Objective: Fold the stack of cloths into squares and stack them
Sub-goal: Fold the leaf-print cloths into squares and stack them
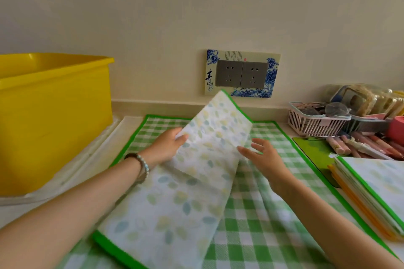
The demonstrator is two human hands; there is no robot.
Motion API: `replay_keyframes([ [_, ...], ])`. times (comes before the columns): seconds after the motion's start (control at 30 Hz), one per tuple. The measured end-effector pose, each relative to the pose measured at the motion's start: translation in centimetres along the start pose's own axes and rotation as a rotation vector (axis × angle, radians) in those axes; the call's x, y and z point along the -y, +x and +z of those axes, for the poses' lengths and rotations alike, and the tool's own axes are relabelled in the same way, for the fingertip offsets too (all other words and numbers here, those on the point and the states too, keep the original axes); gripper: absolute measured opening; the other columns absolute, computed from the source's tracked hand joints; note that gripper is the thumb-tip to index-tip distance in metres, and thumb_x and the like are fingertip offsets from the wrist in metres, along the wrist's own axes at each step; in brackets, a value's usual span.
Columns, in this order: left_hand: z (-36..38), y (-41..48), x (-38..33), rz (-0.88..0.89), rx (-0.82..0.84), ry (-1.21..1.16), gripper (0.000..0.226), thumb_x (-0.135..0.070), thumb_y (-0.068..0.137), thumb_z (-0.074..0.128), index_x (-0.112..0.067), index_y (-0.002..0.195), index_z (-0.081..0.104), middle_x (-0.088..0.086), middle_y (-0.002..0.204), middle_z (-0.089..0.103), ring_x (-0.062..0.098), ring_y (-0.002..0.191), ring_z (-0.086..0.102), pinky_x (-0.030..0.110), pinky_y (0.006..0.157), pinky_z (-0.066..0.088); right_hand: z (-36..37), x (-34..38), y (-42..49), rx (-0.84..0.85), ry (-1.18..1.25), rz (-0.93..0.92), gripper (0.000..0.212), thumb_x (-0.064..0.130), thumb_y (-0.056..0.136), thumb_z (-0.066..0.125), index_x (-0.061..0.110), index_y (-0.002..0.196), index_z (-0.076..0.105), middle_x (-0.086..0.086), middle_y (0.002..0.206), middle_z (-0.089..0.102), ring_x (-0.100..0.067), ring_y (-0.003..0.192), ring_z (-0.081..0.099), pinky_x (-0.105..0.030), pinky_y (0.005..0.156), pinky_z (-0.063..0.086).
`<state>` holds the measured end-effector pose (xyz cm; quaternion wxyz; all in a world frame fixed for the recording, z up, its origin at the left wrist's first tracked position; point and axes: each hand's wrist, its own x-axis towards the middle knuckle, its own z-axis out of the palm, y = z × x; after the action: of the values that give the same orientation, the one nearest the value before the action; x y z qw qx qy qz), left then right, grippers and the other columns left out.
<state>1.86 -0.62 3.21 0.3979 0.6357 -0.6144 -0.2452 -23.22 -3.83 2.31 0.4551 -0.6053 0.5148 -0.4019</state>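
White leaf-print cloth with bright green trim (192,192) lies mid-table on top of a green-and-white checked cloth with green border (262,214), which is spread flat. The leaf cloth's near part is flat and its far part is lifted and tilted up toward the wall, with one corner in front of the grey double wall socket in a blue-and-white patterned frame (241,74). Left hand (168,148) grips the raised part at its left edge, thumb on top, other fingers hidden behind the fabric; beaded bracelet (143,165) on that wrist. Right hand (264,155) is just beside the cloth's right edge, fingers spread wide and holding nothing; can't tell if the thumb touches the fabric. Stack of folded cloths with green and orange edges (371,185) sits at the right edge of the table. Yellow plastic tub (54,116) far left. Pink slotted plastic basket (314,124) by the wall on the right, glasses in it
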Motion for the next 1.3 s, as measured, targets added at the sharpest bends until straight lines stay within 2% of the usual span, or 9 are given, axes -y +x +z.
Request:
replay_keyframes([
  [0.13,1.6,-1.4,1.3,-0.193,-0.102,-0.237,0.039,-0.031,0.1,0.04,-0.012,0.132,0.048,0.002,0.128,0.056,0.021,0.115,0.056,0.039,0.098,0.046,0.3,0.1,-0.5,0.195,0.202,0.251,0.078,0.027,0.075,0.077,0.01,0.137,0.034,-0.014,0.107,0.065,-0.024,0.089,0.069,-0.035,0.08,0.056],
  [0.27,2.8,-1.8,1.3,-0.328,-0.091,-0.215,0.05,-0.035,0.099,0.039,-0.009,0.142,0.037,0.006,0.14,0.047,0.024,0.123,0.049,0.041,0.101,0.043,0.4,0.0,-0.9,0.203,0.013,0.261,0.075,0.022,0.071,0.081,0.013,0.134,0.041,-0.013,0.104,0.066,-0.022,0.083,0.069,-0.031,0.069,0.057],
  [0.43,3.1,-2.0,0.7,-0.32,-0.064,-0.118,0.035,-0.025,0.095,0.053,-0.002,0.122,0.055,0.005,0.107,0.061,0.018,0.092,0.058,0.02,0.062,0.045,-0.1,-0.2,-0.6,0.187,-0.126,0.243,0.074,0.026,0.07,0.082,0.015,0.131,0.042,-0.009,0.101,0.064,-0.019,0.083,0.066,-0.031,0.075,0.055],
  [0.63,1.3,-4.4,-0.5,-0.273,-0.003,-0.004,0.067,-0.03,0.087,0.065,-0.011,0.142,0.03,0.009,0.133,0.051,0.022,0.109,0.057,0.029,0.085,0.048,-0.6,0.7,-0.8,0.183,-0.241,0.151,0.058,0.027,0.079,0.075,0.012,0.125,0.043,-0.006,0.094,0.06,-0.019,0.076,0.064,-0.032,0.071,0.057],
  [0.8,-1.3,-9.0,-1.0,0.011,0.193,0.375,0.053,-0.049,0.082,0.062,-0.037,0.131,0.044,-0.019,0.135,0.039,0.0,0.11,0.048,0.024,0.091,0.044,-2.5,0.4,-3.1,0.209,-0.61,-0.252,0.031,0.018,0.09,0.059,0.022,0.12,0.052,0.001,0.117,0.059,-0.014,0.087,0.064,-0.029,0.078,0.055],
  [0.93,-2.7,-12.6,-0.9,0.068,0.399,0.457,0.054,-0.062,0.077,0.057,-0.049,0.128,0.044,-0.033,0.132,0.032,-0.011,0.121,0.03,0.017,0.104,0.024,-3.8,-0.3,-6.5,0.387,-0.887,-0.508,0.049,0.006,0.096,0.041,0.036,0.133,0.042,0.013,0.134,0.049,-0.003,0.11,0.054,-0.018,0.09,0.045],
  [1.07,-3.1,-14.3,-0.5,0.066,0.491,0.548,0.079,-0.071,0.072,0.055,-0.05,0.142,0.023,-0.038,0.143,0.012,-0.013,0.13,0.012,0.019,0.11,0.011,-5.0,-1.5,-7.7,0.489,-1.122,-0.711,0.051,0.021,0.099,0.042,0.044,0.141,0.028,0.019,0.147,0.034,-0.005,0.13,0.042,-0.016,0.106,0.03],
  [1.2,-3.1,-14.7,-0.5,0.076,0.617,0.657,0.105,-0.075,0.066,0.059,-0.047,0.146,-0.002,-0.035,0.147,-0.011,-0.011,0.135,-0.009,0.023,0.113,-0.002,-5.4,-1.8,-7.2,0.421,-1.255,-1.041,0.059,0.016,0.084,0.069,0.031,0.136,0.046,0.009,0.133,0.056,-0.01,0.114,0.06,-0.021,0.095,0.04],
  [1.3,-3.1,-14.8,-0.7,0.063,0.704,0.756,0.116,-0.077,0.063,0.059,-0.044,0.144,-0.017,-0.03,0.144,-0.029,-0.005,0.133,-0.026,0.026,0.108,-0.017,-5.2,-1.7,-6.7,0.464,-1.291,-1.192,0.057,0.016,0.082,0.064,0.024,0.136,0.049,0.004,0.132,0.058,-0.013,0.113,0.061,-0.025,0.093,0.046],
])
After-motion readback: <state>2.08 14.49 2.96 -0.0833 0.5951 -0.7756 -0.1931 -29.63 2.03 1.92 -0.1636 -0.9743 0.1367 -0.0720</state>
